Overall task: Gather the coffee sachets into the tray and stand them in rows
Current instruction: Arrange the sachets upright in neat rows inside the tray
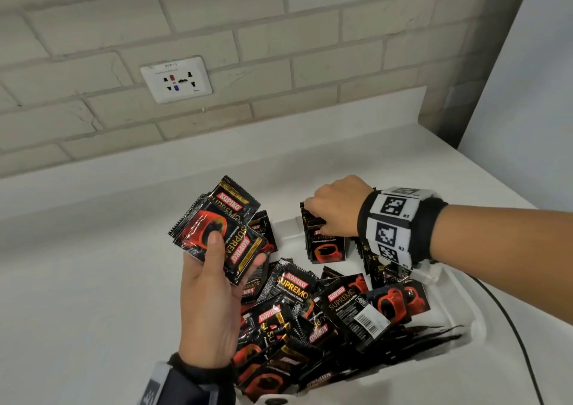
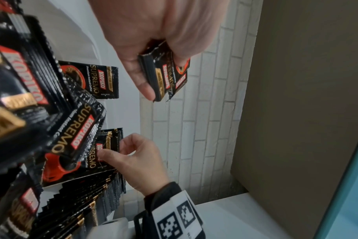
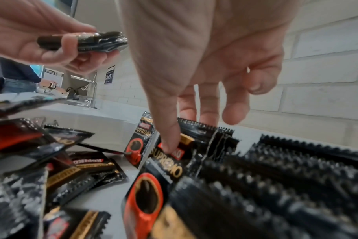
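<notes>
Sachets (image 1: pixel 313 308) lie heaped in the white tray (image 1: pixel 465 305); left hand (image 1: pixel 207 299) clamps a small stack, right hand (image 1: pixel 336 206) pinches the upright row (image 1: pixel 325 243).

Black wristbands (image 1: pixel 400 228) with white coded tags

Even, soft indoor light; wide-angle bending at edges, near foreground blurred in both wrist views.

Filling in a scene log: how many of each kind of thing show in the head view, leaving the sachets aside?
Hands: 2, left hand and right hand
Wristbands: 2
Tray: 1
Wall socket: 1
Cable: 1
Total: 7
Sachets overlap too much to count.
</notes>
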